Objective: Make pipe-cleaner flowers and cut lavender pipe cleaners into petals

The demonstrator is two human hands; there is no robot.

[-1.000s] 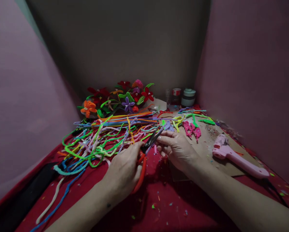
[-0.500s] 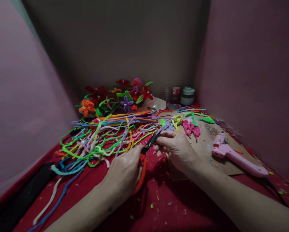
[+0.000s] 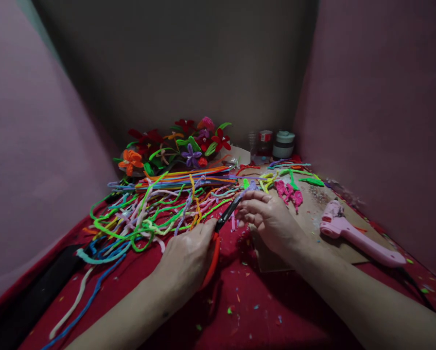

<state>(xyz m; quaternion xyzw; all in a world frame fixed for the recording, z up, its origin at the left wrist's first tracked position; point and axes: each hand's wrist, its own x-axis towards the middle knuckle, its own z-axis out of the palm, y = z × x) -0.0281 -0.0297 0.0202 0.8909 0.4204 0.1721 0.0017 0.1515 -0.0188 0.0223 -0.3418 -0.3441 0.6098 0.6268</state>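
My left hand (image 3: 188,253) is closed around the handle of a pair of scissors (image 3: 225,216) with orange-red handles and dark blades. The blades point away from me, up and to the right, and look nearly closed. At their tips is my right hand (image 3: 270,218), its fingers curled inward; whatever lies between them is hidden. Just beyond those fingers is a lilac fuzzy piece (image 3: 252,185), but I cannot tell whether they touch it. A small lilac strip (image 3: 233,221) shows between the blades and my right fingers.
Tangled pipe cleaners (image 3: 145,223) cover the left side, with fuzzy flowers (image 3: 190,155) behind. A pink glue gun (image 3: 359,238) lies on cardboard (image 3: 312,248) at right, near pink fuzzy pieces (image 3: 288,193). A lidded jar (image 3: 283,144) stands at the back. Scraps dot the red cloth (image 3: 265,311).
My right hand has shifted slightly, its fingers turning and loosening from their pinch near the blade tips. The lilac strip beside the blades has come into view. My left hand keeps the scissors almost still.
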